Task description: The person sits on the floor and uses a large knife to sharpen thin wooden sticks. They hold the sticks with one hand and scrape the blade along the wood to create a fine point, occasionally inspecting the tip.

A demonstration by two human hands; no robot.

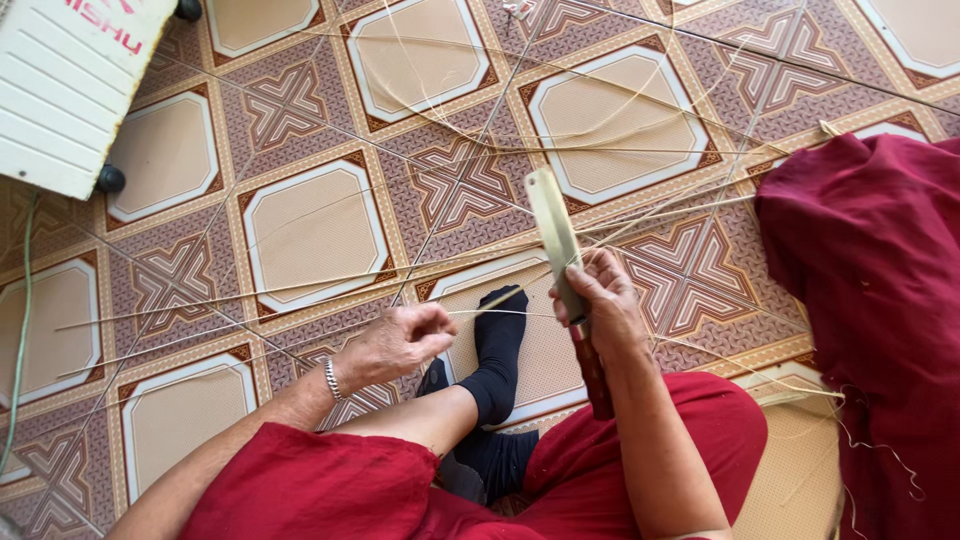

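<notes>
Sitting on the tiled floor, the person grips a knife in the right hand, fingers wrapped tight round it, the pale blade pointing up and away, the dark handle running down past the wrist. The left hand is pinched closed on a thin strip that stretches off to the left, just above a black sock. More strips lie crisscrossed over the tiles. A red cloth sits at the right, a white slatted panel top left.
</notes>
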